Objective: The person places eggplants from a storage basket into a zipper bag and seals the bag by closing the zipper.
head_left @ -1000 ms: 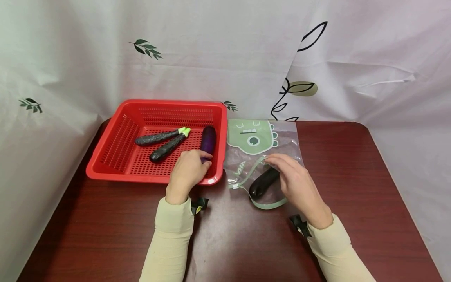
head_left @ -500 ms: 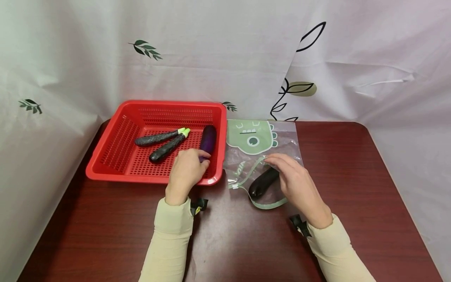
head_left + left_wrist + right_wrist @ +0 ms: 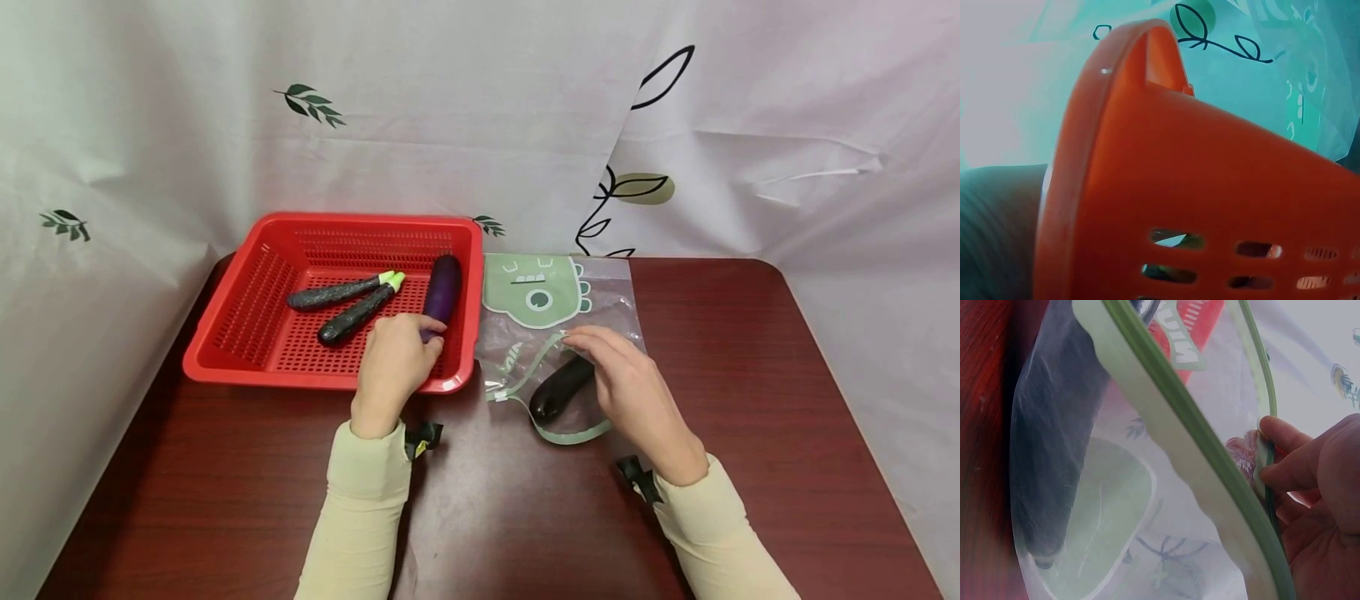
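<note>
In the head view, my left hand (image 3: pixel 395 360) reaches over the front rim of the red basket (image 3: pixel 322 382) and grips the near end of a purple eggplant (image 3: pixel 444 287). That eggplant lies along the basket's right side. The basket's wall (image 3: pixel 1222 175) hides my left fingers in the left wrist view. My right hand (image 3: pixel 633 392) pinches the green zip edge of a clear zip bag (image 3: pixel 600 292), holding its mouth apart; thumb and fingertip on the edge show in the right wrist view. Inside the bag lies a dark eggplant (image 3: pixel 1054 437).
Two dark zucchini (image 3: pixel 337 293) with light green ends lie in the basket, left of the eggplant. The bag lies against the basket's right side on the reddish-brown table (image 3: pixel 750 400). A white patterned curtain (image 3: pixel 450 108) stands behind and at both sides.
The purple eggplant in my left hand has shifted slightly up and away, its far end now higher in the basket. My left hand has moved a little left. My right hand stays at the bag.
</note>
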`<state>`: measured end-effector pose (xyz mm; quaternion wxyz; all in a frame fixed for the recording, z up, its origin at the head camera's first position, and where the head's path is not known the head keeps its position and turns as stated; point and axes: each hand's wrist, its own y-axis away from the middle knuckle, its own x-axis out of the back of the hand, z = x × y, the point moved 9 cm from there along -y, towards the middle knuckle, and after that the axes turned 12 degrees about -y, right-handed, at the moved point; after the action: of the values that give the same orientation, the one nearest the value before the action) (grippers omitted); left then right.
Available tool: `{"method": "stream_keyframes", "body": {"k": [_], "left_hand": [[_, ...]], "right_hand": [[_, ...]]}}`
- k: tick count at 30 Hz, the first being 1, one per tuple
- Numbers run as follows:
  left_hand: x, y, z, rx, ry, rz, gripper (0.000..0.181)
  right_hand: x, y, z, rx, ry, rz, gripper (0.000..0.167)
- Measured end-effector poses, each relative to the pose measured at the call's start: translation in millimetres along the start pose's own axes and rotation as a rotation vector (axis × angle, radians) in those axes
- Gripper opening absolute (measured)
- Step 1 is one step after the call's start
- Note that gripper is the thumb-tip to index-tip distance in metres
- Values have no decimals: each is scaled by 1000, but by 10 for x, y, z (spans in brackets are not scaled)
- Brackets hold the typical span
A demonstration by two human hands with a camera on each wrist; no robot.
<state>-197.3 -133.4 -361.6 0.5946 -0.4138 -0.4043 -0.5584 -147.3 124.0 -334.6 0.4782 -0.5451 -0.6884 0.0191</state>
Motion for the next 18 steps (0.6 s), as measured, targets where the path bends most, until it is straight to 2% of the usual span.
{"method": "stream_keyframes", "body": {"k": [10,18], "left_hand": [[65,16,-4,2,-21,29,19],[113,34,-2,1,-5,36,19]], "right_hand": [[1,-3,-3,6,-2,2,42],[0,-3,-2,8,-2,1,42]]}}
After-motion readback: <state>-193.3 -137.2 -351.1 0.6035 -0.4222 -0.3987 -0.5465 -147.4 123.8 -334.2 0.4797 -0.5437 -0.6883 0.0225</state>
